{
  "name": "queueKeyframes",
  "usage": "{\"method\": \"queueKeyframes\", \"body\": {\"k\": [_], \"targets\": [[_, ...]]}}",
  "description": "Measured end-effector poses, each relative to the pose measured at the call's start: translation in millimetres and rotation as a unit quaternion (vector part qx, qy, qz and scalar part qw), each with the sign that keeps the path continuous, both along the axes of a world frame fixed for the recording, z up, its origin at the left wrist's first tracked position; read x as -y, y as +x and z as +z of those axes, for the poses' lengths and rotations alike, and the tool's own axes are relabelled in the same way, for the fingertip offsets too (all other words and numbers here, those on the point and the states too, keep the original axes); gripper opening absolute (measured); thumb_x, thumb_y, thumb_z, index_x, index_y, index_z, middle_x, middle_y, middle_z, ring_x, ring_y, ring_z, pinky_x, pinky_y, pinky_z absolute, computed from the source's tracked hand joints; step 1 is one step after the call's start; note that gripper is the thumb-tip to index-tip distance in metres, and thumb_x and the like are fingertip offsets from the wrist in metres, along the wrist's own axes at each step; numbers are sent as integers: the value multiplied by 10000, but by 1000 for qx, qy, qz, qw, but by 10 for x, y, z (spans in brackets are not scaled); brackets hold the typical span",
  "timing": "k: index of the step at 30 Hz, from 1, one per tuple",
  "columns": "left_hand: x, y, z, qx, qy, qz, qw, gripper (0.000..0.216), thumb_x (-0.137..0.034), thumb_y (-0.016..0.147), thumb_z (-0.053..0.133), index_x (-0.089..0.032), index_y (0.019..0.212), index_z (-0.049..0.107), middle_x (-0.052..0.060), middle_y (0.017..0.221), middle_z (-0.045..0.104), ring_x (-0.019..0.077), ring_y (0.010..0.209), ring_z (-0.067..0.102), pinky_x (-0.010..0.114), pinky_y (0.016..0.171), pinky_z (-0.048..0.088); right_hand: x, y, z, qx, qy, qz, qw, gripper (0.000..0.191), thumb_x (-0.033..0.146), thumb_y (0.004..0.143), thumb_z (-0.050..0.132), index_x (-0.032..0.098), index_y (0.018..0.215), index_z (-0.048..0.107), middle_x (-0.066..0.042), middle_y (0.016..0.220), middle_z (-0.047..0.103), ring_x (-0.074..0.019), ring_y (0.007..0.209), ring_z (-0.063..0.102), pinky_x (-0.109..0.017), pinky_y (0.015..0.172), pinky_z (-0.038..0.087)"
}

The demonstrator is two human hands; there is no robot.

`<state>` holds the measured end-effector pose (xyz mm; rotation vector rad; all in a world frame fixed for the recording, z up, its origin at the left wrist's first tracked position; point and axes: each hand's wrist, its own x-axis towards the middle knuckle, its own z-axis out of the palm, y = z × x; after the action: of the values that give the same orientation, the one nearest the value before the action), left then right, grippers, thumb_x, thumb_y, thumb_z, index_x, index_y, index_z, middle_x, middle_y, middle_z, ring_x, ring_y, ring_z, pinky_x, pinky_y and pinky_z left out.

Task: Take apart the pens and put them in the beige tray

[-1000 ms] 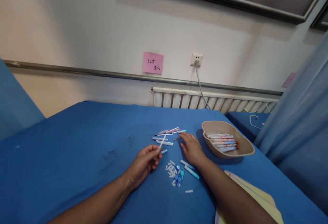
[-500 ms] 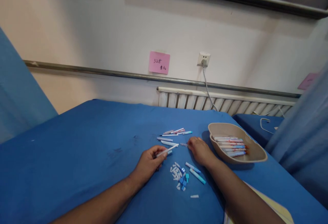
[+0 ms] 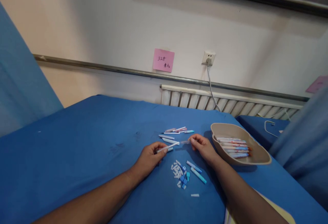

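Note:
My left hand [image 3: 153, 155] is closed on a thin white pen refill [image 3: 172, 146] that points to the right. A light blue-white piece [image 3: 169, 149] shows just below the refill; I cannot tell whether the hand holds it too. Between the fingertips of my right hand [image 3: 202, 146] is a translucent pen tube [image 3: 184, 142], its left end close to the refill's tip. Behind the hands lie several pen parts [image 3: 176, 130]. In front are a heap of small white plugs [image 3: 176, 170], some blue caps [image 3: 183, 180], a blue barrel [image 3: 194, 167] and a turquoise barrel [image 3: 198, 175].
A beige basket [image 3: 258, 159] holding several pens [image 3: 234, 147] stands to the right. A lone white plug [image 3: 195, 195] lies nearer me, and a yellow-edged sheet [image 3: 275, 207] is under my right forearm. Behind the blue-covered table [image 3: 89, 142] is a radiator [image 3: 194, 99].
My right hand has lifted the translucent tube off the table and brought it against or near the refill's tip. My left hand still holds the refill, now tilted flatter. The view has shifted slightly.

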<state>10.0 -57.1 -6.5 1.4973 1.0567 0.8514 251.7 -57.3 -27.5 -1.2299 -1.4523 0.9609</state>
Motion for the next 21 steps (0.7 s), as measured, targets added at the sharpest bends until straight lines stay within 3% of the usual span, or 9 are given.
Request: {"method": "queueKeyframes", "body": {"k": [13,21], "targets": [[37,7,-2,-32,30,-29,999,231,-353,719,627,-153,827,662,-38,604,565,98,508,455,197,511,346,124,-238,44,63,12,21,998,276,440,810,513,182,854,601,41,579,500,-111,538,463,-220,524,342],[34,-9,4,6,-10,-31,999,274,-361,702,634,-137,858,652,-21,633,582,89,497,487,194,484,377,242,-395,136,81,34,12,996,274,410,841,463,175,880,598,29,600,521,-120,553,496,-220,532,379]]}}
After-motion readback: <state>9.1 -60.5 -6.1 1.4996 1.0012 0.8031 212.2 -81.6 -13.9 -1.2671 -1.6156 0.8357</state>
